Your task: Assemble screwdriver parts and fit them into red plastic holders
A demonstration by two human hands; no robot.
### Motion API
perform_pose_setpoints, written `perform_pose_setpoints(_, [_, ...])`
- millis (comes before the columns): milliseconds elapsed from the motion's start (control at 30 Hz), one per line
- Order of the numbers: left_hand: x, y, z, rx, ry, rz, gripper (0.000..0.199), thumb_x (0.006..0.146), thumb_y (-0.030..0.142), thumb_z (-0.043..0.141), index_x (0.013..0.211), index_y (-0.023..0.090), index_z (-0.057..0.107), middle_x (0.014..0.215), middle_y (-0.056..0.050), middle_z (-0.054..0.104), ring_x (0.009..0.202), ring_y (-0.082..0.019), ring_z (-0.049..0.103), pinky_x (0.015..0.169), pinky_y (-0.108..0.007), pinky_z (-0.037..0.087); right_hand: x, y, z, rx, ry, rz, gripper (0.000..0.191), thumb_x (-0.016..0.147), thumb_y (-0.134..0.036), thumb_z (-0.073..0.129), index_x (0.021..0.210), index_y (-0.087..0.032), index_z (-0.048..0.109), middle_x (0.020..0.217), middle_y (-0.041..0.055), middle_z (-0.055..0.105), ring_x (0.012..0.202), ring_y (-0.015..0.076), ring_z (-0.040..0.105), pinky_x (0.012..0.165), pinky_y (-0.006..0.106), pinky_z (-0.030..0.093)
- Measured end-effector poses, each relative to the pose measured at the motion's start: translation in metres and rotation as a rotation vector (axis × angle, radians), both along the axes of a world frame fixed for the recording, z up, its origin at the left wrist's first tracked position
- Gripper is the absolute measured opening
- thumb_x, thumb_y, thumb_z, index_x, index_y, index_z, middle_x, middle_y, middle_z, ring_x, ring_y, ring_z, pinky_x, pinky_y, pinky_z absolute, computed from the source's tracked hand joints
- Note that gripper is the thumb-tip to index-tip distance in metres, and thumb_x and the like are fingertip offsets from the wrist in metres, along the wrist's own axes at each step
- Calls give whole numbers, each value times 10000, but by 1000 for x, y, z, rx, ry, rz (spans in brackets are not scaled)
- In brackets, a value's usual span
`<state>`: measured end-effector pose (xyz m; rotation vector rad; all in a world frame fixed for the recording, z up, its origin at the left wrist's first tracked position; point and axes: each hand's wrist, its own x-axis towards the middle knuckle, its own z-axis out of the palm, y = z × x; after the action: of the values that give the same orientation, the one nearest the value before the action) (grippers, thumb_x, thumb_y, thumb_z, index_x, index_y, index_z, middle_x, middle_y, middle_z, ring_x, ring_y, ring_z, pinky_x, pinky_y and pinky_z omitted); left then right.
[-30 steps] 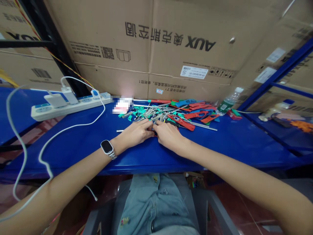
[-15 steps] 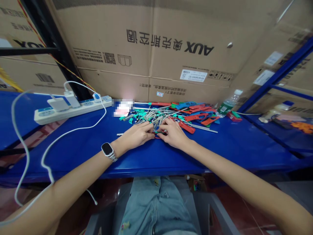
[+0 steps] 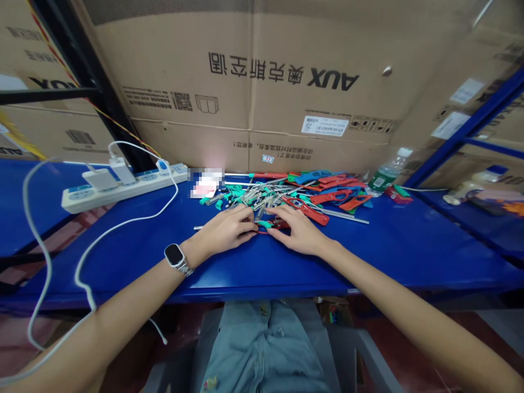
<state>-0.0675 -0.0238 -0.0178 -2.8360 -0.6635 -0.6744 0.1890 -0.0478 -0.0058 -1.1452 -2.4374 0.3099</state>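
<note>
Both of my hands meet in front of a heap of parts on the blue table point(image 3: 368, 262). My left hand point(image 3: 229, 232) is closed, its thumb and fingertips on the left end of a red plastic casing point(image 3: 280, 222), which looks like a long lighter's handle. A teal piece point(image 3: 264, 224) sits on the casing between the hands. My right hand point(image 3: 301, 232) has its thumb and fingers around the casing's right part, hiding some of it. Past my fingertips lie thin metal pieces point(image 3: 262, 199) and teal plastic parts point(image 3: 233, 191). A metal rod point(image 3: 198, 227) pokes out left of my left hand.
Red, blue and green casings point(image 3: 333, 188) pile up at the back right, near a green-labelled bottle point(image 3: 385, 177). A white power strip point(image 3: 102, 188) with plugs and a cable point(image 3: 135, 218) lies to the left. A large cardboard box point(image 3: 266, 98) stands behind.
My right hand has shifted slightly right and its fingers have spread a little. More of the teal piece and red casing shows between the hands. The view has moved slightly.
</note>
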Motion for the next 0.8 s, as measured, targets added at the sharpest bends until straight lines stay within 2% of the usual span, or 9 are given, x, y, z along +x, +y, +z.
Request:
perform_pose_setpoints(67, [0,-2,2,-16,-7,0,234,1035,300,538,1041,194,747,1011,-87,638,934,-220,592,801,-343,522,0,4,3,-29,10,-7,464,991,-415,619,1413,-222,598,1300,123,638,1184,260,609,1026,465,458])
perform_pose_setpoints(200, [2,-6,7,-88,-54,75,261,1022,380,559,1110,178,698,1057,-95,642,967,-233,601,849,-377,514,-2,11,8,-77,-28,7,352,972,-390,658,1265,-196,680,1202,109,679,1109,252,630,1005,466,447])
perform_pose_setpoints(433, [9,-2,4,-152,-25,189,348,1012,448,571,1213,173,642,1150,-114,653,1054,-289,609,890,-446,485,-4,12,7,-84,-45,-3,327,937,-336,714,1229,-190,696,1095,88,670,1037,240,615,943,433,447])
perform_pose_setpoints(600, [15,-3,6,-185,8,234,338,982,433,607,1193,173,658,1102,-103,684,1051,-297,625,919,-467,475,-7,7,2,-98,47,-5,307,923,-256,689,1217,-167,688,1110,90,624,961,203,635,887,377,501])
perform_pose_setpoints(800, [14,-1,4,-265,-26,266,358,962,444,624,1218,197,657,1057,-77,704,1027,-283,642,929,-469,470,-12,-1,-1,-42,108,-28,354,892,-235,662,1243,-195,655,1184,94,619,1018,212,647,895,376,535])
